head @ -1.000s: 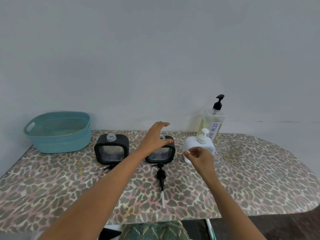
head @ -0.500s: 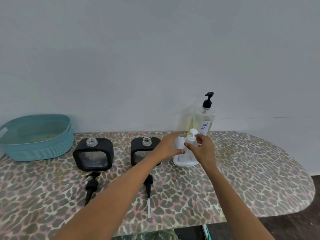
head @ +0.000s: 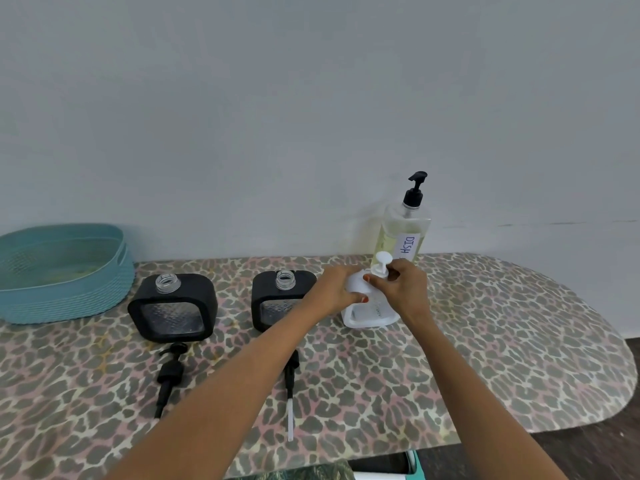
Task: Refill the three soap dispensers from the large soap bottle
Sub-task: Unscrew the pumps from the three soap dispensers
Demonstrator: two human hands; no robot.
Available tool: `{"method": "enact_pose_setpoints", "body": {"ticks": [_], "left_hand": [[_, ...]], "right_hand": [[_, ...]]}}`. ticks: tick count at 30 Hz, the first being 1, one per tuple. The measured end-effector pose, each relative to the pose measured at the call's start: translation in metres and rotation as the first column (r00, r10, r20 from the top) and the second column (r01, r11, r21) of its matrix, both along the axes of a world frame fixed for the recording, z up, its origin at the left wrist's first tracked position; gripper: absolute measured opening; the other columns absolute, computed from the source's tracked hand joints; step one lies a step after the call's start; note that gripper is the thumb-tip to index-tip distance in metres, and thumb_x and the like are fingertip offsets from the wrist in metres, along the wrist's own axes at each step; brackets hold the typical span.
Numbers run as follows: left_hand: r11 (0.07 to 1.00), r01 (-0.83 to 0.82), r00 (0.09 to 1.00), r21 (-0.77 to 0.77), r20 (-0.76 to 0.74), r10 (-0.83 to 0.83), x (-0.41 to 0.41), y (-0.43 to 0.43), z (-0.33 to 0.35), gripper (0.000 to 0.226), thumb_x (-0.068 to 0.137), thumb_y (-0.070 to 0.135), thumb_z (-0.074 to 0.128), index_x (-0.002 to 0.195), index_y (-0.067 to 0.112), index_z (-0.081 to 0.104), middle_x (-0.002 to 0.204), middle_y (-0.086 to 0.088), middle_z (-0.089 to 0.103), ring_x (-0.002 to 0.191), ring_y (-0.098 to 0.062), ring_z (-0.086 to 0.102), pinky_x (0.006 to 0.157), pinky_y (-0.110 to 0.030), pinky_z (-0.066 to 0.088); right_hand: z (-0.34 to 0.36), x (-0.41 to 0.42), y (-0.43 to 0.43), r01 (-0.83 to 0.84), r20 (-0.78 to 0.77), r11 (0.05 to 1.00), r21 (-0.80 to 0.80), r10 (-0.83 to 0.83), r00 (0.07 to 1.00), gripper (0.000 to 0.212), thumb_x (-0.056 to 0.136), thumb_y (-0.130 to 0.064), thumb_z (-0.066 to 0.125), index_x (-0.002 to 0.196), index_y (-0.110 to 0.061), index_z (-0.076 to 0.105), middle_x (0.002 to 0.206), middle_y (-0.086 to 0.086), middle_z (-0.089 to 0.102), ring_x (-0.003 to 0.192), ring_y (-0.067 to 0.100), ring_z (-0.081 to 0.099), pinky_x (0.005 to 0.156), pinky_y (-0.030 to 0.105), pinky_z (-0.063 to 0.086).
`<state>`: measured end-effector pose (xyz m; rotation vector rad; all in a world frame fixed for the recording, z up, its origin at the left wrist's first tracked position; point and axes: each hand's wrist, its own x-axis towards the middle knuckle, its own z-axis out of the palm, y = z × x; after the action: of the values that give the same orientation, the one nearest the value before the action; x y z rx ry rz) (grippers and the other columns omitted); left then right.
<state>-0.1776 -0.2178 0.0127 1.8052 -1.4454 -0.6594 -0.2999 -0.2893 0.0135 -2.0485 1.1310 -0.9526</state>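
Two black square dispensers stand with open necks: the left black dispenser [head: 172, 307] and the middle black dispenser [head: 277, 299]. Their black pumps lie in front on the table, the left pump [head: 169, 374] and the middle pump [head: 291, 389]. A white dispenser [head: 367, 311] stands to the right with its white pump head [head: 382, 259] on. My left hand [head: 334, 289] holds the white dispenser's body. My right hand [head: 403, 289] grips the pump collar. The large soap bottle [head: 403, 233], yellowish with a black pump, stands behind against the wall.
A teal woven basket [head: 65, 271] sits at the table's back left. The table [head: 502, 341] has a leopard-print cover and a rounded right end. A grey wall runs directly behind everything.
My left hand left the middle black dispenser and took hold of the white one. My right hand rose from the white body to the pump collar. The view shifted right.
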Motion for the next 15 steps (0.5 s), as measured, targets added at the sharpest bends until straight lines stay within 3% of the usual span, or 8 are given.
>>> {"method": "enact_pose_setpoints", "body": {"ticks": [3,9,11,15], "left_hand": [[1.000,0.004,1.000,0.006,-0.003,-0.004,0.001,0.000,-0.002,0.046,0.075,0.016,0.072,0.119,0.010,0.058,0.111,-0.010,0.065,0.089,-0.017,0.059,0.074,-0.023,0.039],[1.000,0.010,1.000,-0.009,0.007,-0.010,0.001,0.001,0.001,0.048,0.076,0.013,0.071,0.121,0.009,0.056,0.115,-0.011,0.064,0.100,-0.022,0.059,0.079,-0.024,0.040],[1.000,0.015,1.000,-0.015,-0.002,-0.015,0.001,0.002,0.001,0.043,0.076,0.012,0.070,0.117,0.009,0.059,0.110,-0.010,0.066,0.091,-0.017,0.059,0.075,-0.023,0.040],[1.000,0.007,1.000,-0.014,-0.029,-0.007,0.000,0.003,0.001,0.036,0.076,0.011,0.070,0.111,0.007,0.062,0.104,-0.011,0.067,0.085,-0.014,0.058,0.073,-0.024,0.041]], "right_hand": [[0.006,-0.004,-0.006,-0.062,-0.065,0.997,0.037,0.065,0.996,0.023,0.072,-0.010,0.076,0.088,0.003,0.065,0.077,0.010,0.059,0.063,0.014,0.047,0.056,0.003,0.035],[0.008,-0.010,-0.020,-0.170,-0.119,0.968,0.186,0.194,0.974,0.024,0.077,-0.013,0.071,0.098,-0.006,0.062,0.082,0.003,0.058,0.080,0.018,0.052,0.059,0.011,0.036],[0.004,-0.006,-0.017,-0.131,-0.104,0.979,0.154,0.148,0.984,0.031,0.074,-0.017,0.074,0.100,-0.008,0.060,0.087,0.000,0.056,0.081,0.015,0.051,0.059,0.009,0.035],[-0.011,0.001,-0.009,0.050,-0.041,0.997,0.062,-0.047,0.998,0.046,0.064,-0.030,0.082,0.094,-0.004,0.059,0.086,0.006,0.059,0.077,0.019,0.053,0.059,0.017,0.035]]}}
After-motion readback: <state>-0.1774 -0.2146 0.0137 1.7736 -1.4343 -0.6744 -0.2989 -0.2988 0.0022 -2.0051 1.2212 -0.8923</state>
